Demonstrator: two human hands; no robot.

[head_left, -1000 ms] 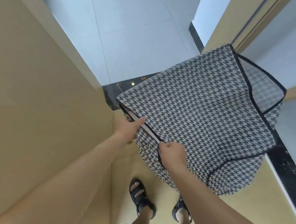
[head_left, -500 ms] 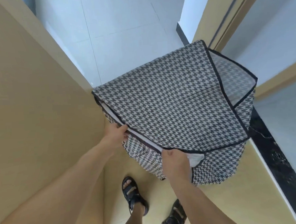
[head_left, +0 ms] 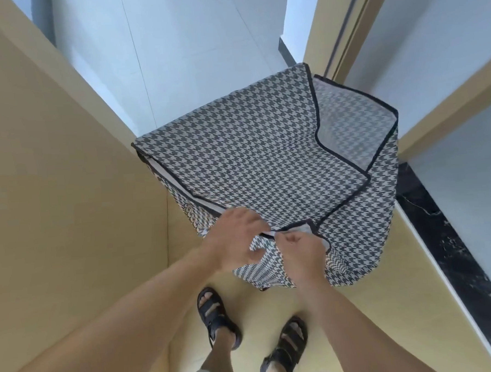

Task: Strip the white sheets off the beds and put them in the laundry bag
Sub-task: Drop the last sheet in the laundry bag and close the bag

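Beige wall (head_left: 54, 196) stands left; beside it the left hand (head_left: 235, 239) reaches forward, fingers curled, gripping the near rim of the single houndstooth bag (head_left: 265, 156) on the floor (head_left: 380, 287). Just beside it, the right hand (head_left: 302, 252) pinches the same rim, above two sandals (head_left: 214, 315).

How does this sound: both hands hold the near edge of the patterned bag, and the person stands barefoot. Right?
Not barefoot: the head view shows black sandals on both feet. The rest stands: the left hand and the right hand hold the near edge of the patterned bag.
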